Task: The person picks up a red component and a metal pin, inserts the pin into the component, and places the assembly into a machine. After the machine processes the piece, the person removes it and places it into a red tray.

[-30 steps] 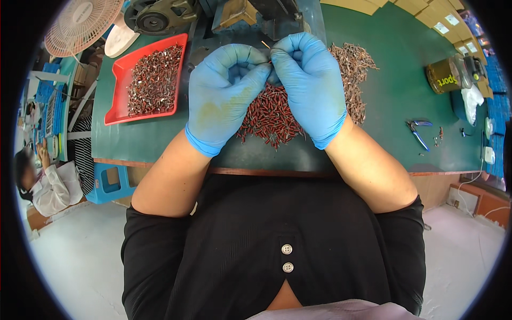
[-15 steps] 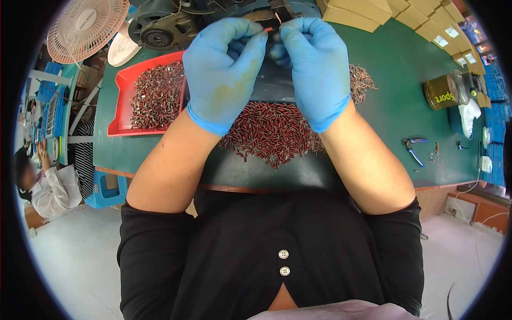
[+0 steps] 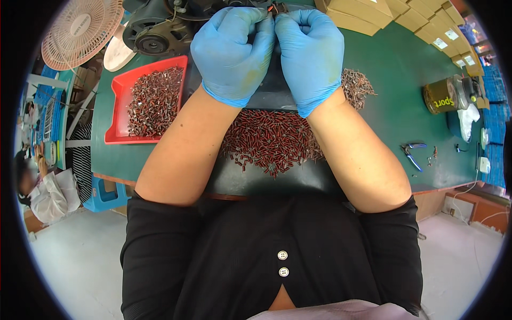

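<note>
Red tray (image 3: 114,136) full of small brown parts (image 3: 154,101), left hand (image 3: 232,50) and right hand (image 3: 312,53) each in closed grip on 1 tiny part (image 3: 273,9)

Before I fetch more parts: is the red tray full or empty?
Partly full: small dark parts cover most of the red tray's floor; bare red shows at its near end.

Tan cardboard boxes (image 3: 373,13) (white-labelled) line the table's far-right edge.
</note>
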